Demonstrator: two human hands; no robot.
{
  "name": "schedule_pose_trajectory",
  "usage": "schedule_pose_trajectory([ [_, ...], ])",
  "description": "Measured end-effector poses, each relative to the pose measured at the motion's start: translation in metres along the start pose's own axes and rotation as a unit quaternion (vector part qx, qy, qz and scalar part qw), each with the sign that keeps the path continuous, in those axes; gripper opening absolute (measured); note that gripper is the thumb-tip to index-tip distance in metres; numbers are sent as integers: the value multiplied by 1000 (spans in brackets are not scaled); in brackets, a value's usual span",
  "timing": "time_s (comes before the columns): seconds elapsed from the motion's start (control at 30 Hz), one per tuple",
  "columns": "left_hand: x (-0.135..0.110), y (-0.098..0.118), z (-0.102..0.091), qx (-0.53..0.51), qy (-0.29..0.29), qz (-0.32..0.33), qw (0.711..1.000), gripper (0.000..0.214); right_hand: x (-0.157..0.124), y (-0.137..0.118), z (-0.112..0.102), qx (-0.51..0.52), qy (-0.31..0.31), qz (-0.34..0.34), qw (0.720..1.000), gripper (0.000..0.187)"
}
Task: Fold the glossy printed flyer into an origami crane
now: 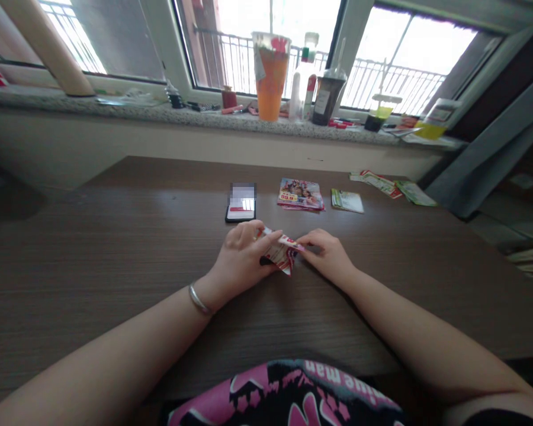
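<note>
Between my hands, just above the table, is a small piece of folded printed paper (pixel 281 254), white and red with dark parts. My left hand (pixel 244 251) is closed around its left side, thumb lying along the top edge. At the paper's right end, my right hand (pixel 324 251) pinches the corner between thumb and fingertips. Part of the paper is hidden behind my left fingers. A phone (pixel 241 204) with a lit screen lies just beyond my left hand. Farther off, a stack of colourful printed leaflets (pixel 301 194) lies flat, with a smaller green-and-white stack (pixel 347 200) to its right.
Green and red printed strips (pixel 382 184) lie at the table's far right. Behind the brown table (pixel 115 236), the stone windowsill (pixel 204 118) carries a tall cup of orange drink (pixel 270 80), bottles (pixel 298 89), a dark drink cup (pixel 327 99) and small items. A grey curtain (pixel 475 160) hangs at right.
</note>
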State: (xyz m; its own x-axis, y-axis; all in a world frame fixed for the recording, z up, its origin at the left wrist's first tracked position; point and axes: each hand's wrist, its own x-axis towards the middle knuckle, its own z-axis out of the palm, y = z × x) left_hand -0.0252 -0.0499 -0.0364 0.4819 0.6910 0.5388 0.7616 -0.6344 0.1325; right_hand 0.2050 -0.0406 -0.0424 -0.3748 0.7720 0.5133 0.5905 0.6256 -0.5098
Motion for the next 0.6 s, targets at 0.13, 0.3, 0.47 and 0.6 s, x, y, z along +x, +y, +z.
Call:
schedule_pose_trajectory([
  [0.13, 0, 3, -4, 20, 13, 38, 999, 52, 1, -4, -2, -5, 2, -30, 1000, 12],
  [0.3, 4, 3, -8, -24, -51, 79, 995, 73, 0, -12, -4, 8, 25, -13, 1000, 4],
  [0.47, 6, 4, -11, -60, -70, 72, 993, 60, -1, -17, -5, 18, 31, 8, 999, 5],
  [0.6, 6, 3, -10, -80, -73, 75, 991, 55, 0, -18, -5, 30, 37, 23, 999, 5],
])
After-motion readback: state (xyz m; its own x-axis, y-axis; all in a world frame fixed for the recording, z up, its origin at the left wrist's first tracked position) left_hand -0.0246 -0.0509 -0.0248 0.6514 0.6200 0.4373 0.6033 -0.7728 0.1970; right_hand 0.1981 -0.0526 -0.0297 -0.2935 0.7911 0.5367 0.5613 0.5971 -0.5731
